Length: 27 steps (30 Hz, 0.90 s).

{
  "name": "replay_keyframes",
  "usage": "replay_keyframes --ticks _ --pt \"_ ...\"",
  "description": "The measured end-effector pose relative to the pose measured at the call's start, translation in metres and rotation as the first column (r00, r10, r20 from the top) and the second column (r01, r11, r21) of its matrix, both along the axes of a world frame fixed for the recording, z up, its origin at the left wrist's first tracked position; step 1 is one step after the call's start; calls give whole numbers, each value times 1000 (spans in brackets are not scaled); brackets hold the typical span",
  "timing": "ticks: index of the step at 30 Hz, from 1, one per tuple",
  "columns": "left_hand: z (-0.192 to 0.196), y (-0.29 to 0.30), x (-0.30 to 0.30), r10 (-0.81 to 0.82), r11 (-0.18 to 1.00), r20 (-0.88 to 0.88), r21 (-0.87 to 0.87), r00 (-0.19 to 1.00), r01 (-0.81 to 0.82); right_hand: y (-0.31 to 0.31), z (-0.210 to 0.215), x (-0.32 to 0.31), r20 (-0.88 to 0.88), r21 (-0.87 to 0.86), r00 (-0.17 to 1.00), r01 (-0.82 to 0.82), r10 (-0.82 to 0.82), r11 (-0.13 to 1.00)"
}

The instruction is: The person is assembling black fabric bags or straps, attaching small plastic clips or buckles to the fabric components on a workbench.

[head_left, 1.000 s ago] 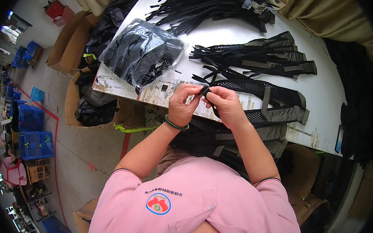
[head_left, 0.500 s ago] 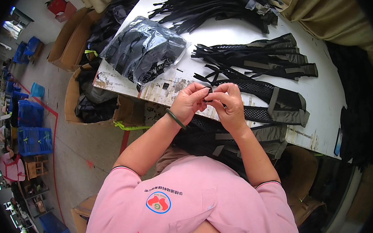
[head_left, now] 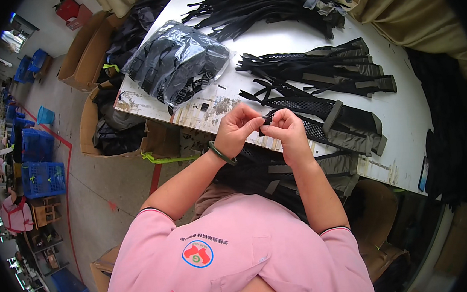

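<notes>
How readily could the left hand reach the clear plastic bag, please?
Probably yes: no obstacle shows between the left hand and the clear plastic bag, though that hand holds a small black piece.

We are looking through the left of two wide fisheye cameras worn side by side on the person's head, and we are facing steeply downward. The short-sleeved pink shirt (head_left: 154,251) is filling the lower middle, closest to us; the left grip (head_left: 237,131) and right grip (head_left: 289,134) are lying somewhat farther off, near the centre. Past them we are seeing over the white table (head_left: 400,105) toward the beige curtain (head_left: 415,11). At left we are taking in the concrete floor (head_left: 101,175) and small, distant blue crates (head_left: 44,180), with edges bending toward the dark rim.
</notes>
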<state>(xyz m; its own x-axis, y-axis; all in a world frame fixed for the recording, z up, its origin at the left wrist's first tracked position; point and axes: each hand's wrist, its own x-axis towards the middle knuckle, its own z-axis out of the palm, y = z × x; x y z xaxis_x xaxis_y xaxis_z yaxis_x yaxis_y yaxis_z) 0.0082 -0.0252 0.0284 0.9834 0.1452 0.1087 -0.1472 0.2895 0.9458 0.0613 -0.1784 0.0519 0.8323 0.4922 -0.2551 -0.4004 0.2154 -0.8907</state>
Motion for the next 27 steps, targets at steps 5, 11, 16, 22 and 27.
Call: replay_keyframes --ticks 5,11,16,22,27 --pt "-2 0 -7 -128 991 95 42 987 125 -2 -4 -3 24 38 1000 13 -14 999" --pt "-5 3 -6 -152 975 164 185 975 121 -2 10 -12 -106 146 992 79 -64 986" --pt "4 5 -7 -186 907 126 404 974 121 -13 13 3 232 -197 962 -101 147 975" --pt "10 3 -10 -178 870 169 487 969 75 -17 14 2 293 -342 929 -119 226 932" --pt "8 3 -14 -241 840 224 536 944 87 -21 25 2 389 -569 829 -126 401 813"
